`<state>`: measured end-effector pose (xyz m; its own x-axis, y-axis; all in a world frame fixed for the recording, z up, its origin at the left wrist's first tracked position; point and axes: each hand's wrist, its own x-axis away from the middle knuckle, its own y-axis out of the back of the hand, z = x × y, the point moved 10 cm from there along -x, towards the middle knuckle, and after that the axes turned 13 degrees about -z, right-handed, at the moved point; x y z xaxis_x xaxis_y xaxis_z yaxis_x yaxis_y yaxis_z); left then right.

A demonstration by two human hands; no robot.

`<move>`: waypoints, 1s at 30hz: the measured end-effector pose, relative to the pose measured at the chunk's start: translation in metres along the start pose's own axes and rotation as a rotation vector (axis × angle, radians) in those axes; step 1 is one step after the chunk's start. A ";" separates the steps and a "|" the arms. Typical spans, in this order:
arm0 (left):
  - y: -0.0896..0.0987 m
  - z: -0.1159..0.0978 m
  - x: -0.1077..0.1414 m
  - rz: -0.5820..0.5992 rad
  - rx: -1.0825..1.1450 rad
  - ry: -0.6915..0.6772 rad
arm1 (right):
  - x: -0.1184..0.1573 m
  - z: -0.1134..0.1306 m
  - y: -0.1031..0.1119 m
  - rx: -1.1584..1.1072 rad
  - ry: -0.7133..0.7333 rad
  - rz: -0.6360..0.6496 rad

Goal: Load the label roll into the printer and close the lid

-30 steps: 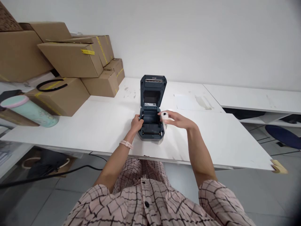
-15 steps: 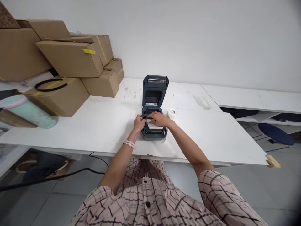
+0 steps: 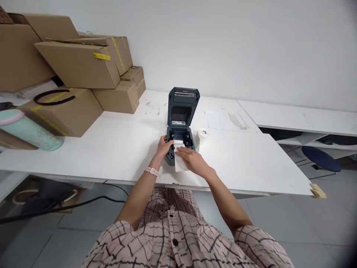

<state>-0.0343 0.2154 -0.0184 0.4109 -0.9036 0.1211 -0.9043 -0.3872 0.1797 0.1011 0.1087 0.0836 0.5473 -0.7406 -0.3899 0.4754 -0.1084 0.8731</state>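
Observation:
A dark label printer [image 3: 170, 158] stands on the white table with its lid [image 3: 182, 99] raised. My left hand [image 3: 163, 146] grips the printer's left wall, thumb over the inner edge. A white strip of label paper [image 3: 180, 166] runs out of the printer bay and hangs over its front. My right hand [image 3: 196, 162] lies on that strip with its fingers stretched out and close together. The hand hides the front right part of the printer. Just right of the printer sits a white paper roll [image 3: 203, 135].
Cardboard boxes [image 3: 80, 69] are stacked at the left, with a black headband [image 3: 54, 97] on one. A mint-green bottle [image 3: 36, 134] lies there too. The table [image 3: 251, 160] ends at a padded right corner [image 3: 318, 191]. A blue stool [image 3: 320, 159] stands beyond.
My right hand has moved toward me, out of the printer bay. The paper strip now extends over the printer's front edge. My left hand stays on the printer's left side.

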 end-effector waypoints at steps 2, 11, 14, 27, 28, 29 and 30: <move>-0.001 0.000 0.002 0.013 0.026 0.022 | 0.003 0.002 0.000 -0.006 0.011 -0.005; 0.000 -0.003 0.004 0.016 0.076 0.051 | 0.010 0.006 0.005 0.065 -0.013 0.000; 0.002 -0.004 0.007 0.009 0.082 0.059 | 0.010 0.008 0.005 0.077 -0.012 -0.001; 0.016 0.005 0.092 0.124 0.171 0.061 | -0.053 -0.099 0.103 -0.384 -0.297 -0.705; 0.017 0.006 0.092 0.124 0.161 0.063 | -0.074 -0.117 0.111 -0.413 -0.331 -0.738; 0.018 0.005 0.093 0.125 0.158 0.061 | -0.096 -0.133 0.115 -0.441 -0.355 -0.747; 0.018 0.005 0.095 0.126 0.159 0.055 | -0.120 -0.146 0.117 -0.479 -0.370 -0.730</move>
